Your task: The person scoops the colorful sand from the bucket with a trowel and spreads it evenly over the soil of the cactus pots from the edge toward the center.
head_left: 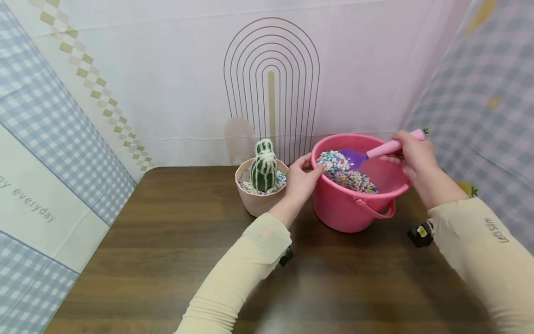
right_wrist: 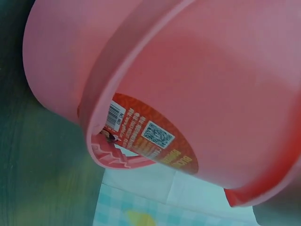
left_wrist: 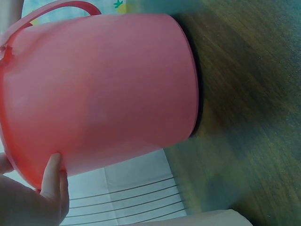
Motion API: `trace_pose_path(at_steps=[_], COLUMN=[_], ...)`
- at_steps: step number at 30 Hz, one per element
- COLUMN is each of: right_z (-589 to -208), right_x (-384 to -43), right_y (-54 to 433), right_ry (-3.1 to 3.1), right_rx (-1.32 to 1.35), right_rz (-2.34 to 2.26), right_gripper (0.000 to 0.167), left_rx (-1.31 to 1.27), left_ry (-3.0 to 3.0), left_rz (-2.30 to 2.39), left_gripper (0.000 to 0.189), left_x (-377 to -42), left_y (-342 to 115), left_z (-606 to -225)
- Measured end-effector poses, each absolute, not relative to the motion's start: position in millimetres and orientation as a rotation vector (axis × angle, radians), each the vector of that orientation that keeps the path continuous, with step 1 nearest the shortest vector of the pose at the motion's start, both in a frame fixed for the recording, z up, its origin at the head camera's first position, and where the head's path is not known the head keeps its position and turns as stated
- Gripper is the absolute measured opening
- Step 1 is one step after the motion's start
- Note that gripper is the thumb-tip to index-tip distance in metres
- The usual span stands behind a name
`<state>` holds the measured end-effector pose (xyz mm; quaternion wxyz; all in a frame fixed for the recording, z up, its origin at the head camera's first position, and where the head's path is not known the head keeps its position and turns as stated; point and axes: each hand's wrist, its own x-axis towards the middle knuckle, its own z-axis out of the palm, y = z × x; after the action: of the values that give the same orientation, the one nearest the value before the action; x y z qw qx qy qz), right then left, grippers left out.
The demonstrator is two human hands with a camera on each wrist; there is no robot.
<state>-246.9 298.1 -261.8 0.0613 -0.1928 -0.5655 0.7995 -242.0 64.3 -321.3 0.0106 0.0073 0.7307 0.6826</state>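
A pink bucket (head_left: 340, 211) stands on the table, with small multicoloured pebbles (head_left: 360, 182) inside. My left hand (head_left: 299, 180) grips its left rim, thumb on the near side; the left wrist view shows this hand (left_wrist: 35, 195) at the bucket wall (left_wrist: 103, 89). In my right hand (head_left: 417, 155) is the pink handle of a small shovel (head_left: 389, 148) with a purple blade. Pebbles (head_left: 333, 161) heap on that blade, over the bucket's left inside. The right wrist view has the bucket's side (right_wrist: 235, 84) and printed label (right_wrist: 150, 134); the right hand is hidden there.
Left of the bucket, a potted cactus (head_left: 263, 171) sits in a pale pot (head_left: 259, 201) with pebbles around its base. Dark wooden table (head_left: 167, 241) extends to the front and left. Patterned cloth (head_left: 179, 83) hangs behind and at both sides. The bucket's carrying handle (head_left: 385, 213) hangs down at its front right.
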Motion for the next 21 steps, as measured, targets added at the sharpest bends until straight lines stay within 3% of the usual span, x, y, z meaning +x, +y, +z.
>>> trace_pose_path(at_steps=[6, 13, 21], right_z=[-259.9, -261.9, -263.0], right_x=[-245.1, -241.6, -240.0], right_y=[309.1, 318.0, 319.4], right_ry=[-1.585, -1.545, -1.562], right_rx=[-0.525, -0.589, -0.598], right_rz=[2.515, 2.511, 2.482], right_gripper=[0.023, 0.013, 0.013], left_rx=[0.033, 0.031, 0.039], left_ry=[2.287, 2.298, 2.295], left_rz=[2.143, 2.13, 2.142], left_gripper=[0.051, 0.051, 0.052], left_x=[-242.9, -242.4, -241.4], left_y=[64.6, 64.2, 62.1], left_z=[-320.4, -321.1, -318.3])
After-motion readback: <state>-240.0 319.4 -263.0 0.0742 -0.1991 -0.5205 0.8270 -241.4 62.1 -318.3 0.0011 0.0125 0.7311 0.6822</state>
